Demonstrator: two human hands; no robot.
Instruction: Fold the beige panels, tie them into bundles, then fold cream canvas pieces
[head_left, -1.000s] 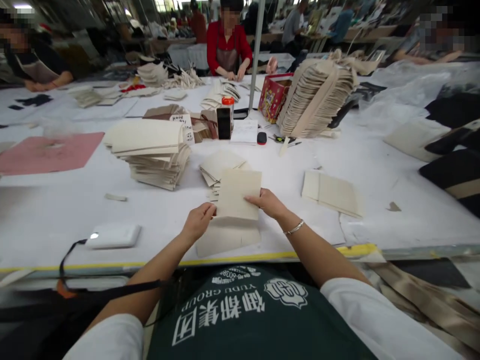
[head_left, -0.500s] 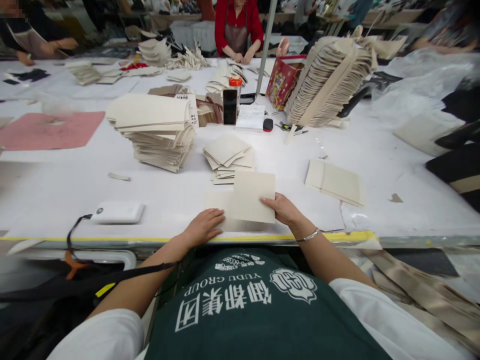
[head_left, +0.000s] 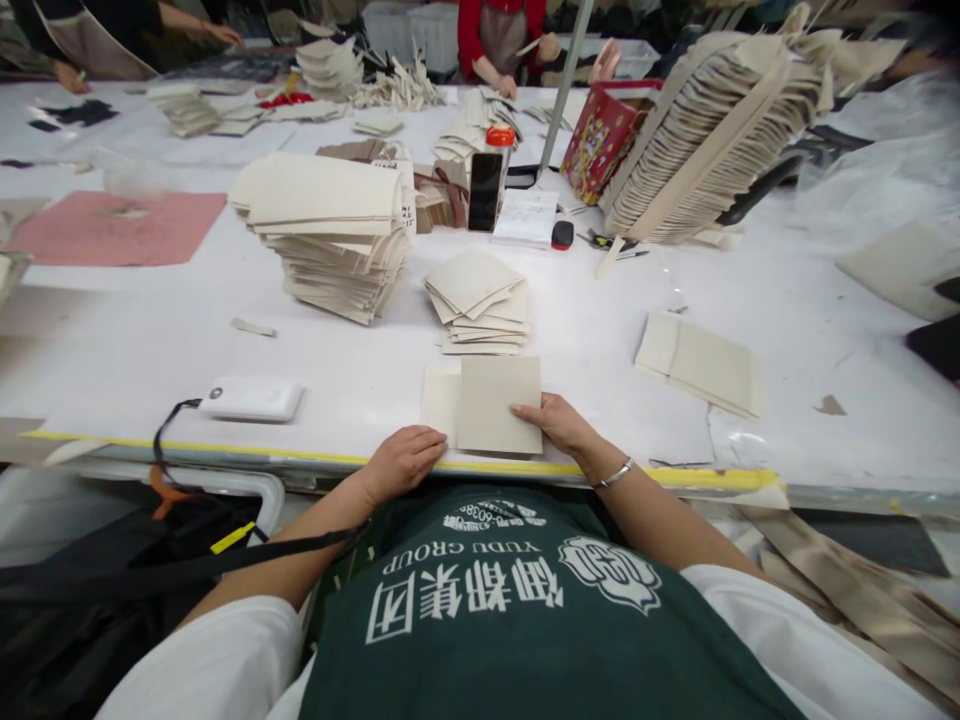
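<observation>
My right hand (head_left: pixel 562 425) pinches the right edge of a square beige fabric piece (head_left: pixel 499 405), thumb on top and fingers beneath. Under it, to the left, shows a paler cream piece (head_left: pixel 439 395) lying on the table. At that paler piece's lower left corner is my left hand (head_left: pixel 407 460), its fingers drawn together on the edge; the thumb is partly hidden. Just beyond both pieces sits a small pile of cream squares (head_left: pixel 480 300), turned at different angles. A few flat cream pieces (head_left: pixel 701 362) lie to the right.
A tall cream stack (head_left: pixel 322 235) rises at left, near a white power bank (head_left: pixel 251 398) with a cord. Farther back are a phone (head_left: pixel 485 190), a notepad (head_left: pixel 525 217), a red bag (head_left: pixel 606 135) and a strapped bundle (head_left: pixel 712 135). Co-workers' hands move across the table.
The upper square has come down, more squarely over the paler piece. My left fingers have drawn together at the paler piece's corner. The view has shifted slightly.
</observation>
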